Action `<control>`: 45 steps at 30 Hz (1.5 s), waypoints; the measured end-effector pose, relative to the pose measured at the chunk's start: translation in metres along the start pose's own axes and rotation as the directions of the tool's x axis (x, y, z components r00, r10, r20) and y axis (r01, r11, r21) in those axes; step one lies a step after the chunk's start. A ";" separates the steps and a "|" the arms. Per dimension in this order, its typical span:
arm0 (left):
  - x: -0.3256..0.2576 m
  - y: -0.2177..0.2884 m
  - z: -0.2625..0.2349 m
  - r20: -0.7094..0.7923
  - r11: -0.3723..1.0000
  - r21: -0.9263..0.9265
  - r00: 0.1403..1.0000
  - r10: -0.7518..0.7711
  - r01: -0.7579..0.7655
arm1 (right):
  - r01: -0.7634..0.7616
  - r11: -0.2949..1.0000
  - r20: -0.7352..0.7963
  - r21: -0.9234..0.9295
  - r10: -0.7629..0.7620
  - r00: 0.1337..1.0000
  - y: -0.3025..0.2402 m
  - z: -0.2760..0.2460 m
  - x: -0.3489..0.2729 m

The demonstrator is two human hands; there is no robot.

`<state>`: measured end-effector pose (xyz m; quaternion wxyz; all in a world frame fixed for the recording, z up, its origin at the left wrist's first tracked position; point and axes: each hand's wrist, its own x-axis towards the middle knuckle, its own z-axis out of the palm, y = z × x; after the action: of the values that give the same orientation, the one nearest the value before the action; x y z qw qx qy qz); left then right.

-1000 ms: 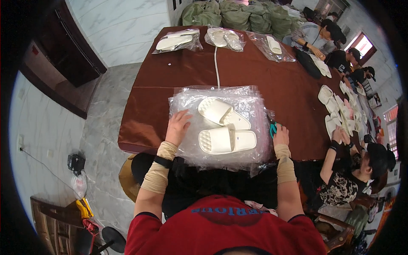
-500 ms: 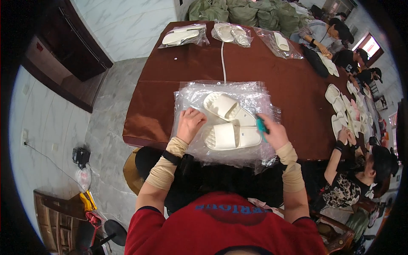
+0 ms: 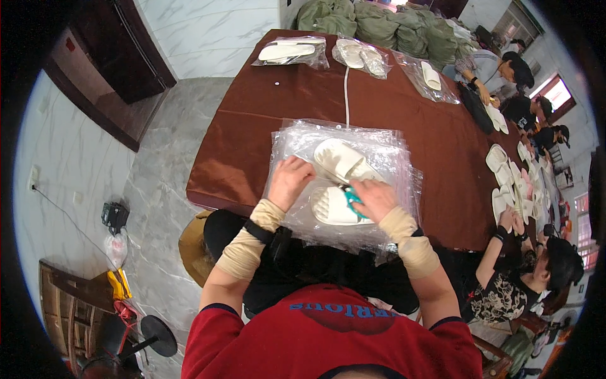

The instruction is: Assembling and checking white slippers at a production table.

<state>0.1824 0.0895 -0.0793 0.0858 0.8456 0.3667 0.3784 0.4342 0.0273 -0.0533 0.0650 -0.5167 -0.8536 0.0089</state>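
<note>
Two cream slippers lie side by side on a stack of clear plastic bags (image 3: 287,136). The upper slipper (image 3: 334,155) is partly covered by my right hand, and the lower slipper (image 3: 328,207) also runs under it. My right hand (image 3: 375,199) is closed on a pair of small teal-handled scissors (image 3: 355,201), whose dark tip points left over the lower slipper. At the slippers' left side, my left hand (image 3: 292,180) has its fingers curled together above the bags. Whatever those fingers hold, if anything, is too small to make out.
Bagged slippers (image 3: 287,52) lie along the far edge of the brown-covered table (image 3: 233,145). More slippers (image 3: 502,167) are piled at the right, where a co-worker's hands (image 3: 510,221) handle one. Green sacks (image 3: 379,28) stand behind the table.
My right hand has moved left with the scissors, from beside the slippers' right ends to over them. My left hand stays curled at their left side. The whole view has shifted slightly.
</note>
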 end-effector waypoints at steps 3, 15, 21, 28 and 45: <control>-0.012 -0.004 -0.057 -0.170 0.995 0.041 0.982 -0.079 0.087 | -0.283 0.959 0.063 -0.024 0.284 0.957 0.034 -0.011 -0.009; -0.211 -0.050 -0.188 -0.109 0.407 0.390 0.480 -0.871 0.826 | -0.493 0.859 0.000 0.134 0.498 0.867 0.043 0.006 -0.007; -0.093 -0.006 -0.095 -0.120 0.872 0.152 0.885 -0.451 0.465 | -0.438 0.724 -0.001 0.533 0.519 0.855 -0.001 0.065 -0.025; 0.009 -0.004 0.033 0.146 0.977 -0.166 0.983 -0.110 0.134 | -0.347 0.776 0.065 0.527 0.370 0.927 0.015 -0.022 -0.043; -0.003 -0.045 0.104 0.175 0.921 -0.225 0.943 -0.284 0.319 | 0.087 0.969 0.216 0.231 -0.138 0.967 0.079 0.013 0.051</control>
<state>0.2289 0.1332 -0.1731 0.2746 0.7855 0.4350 0.3440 0.4788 0.1102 -0.0674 0.0228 -0.4521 -0.8773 0.1593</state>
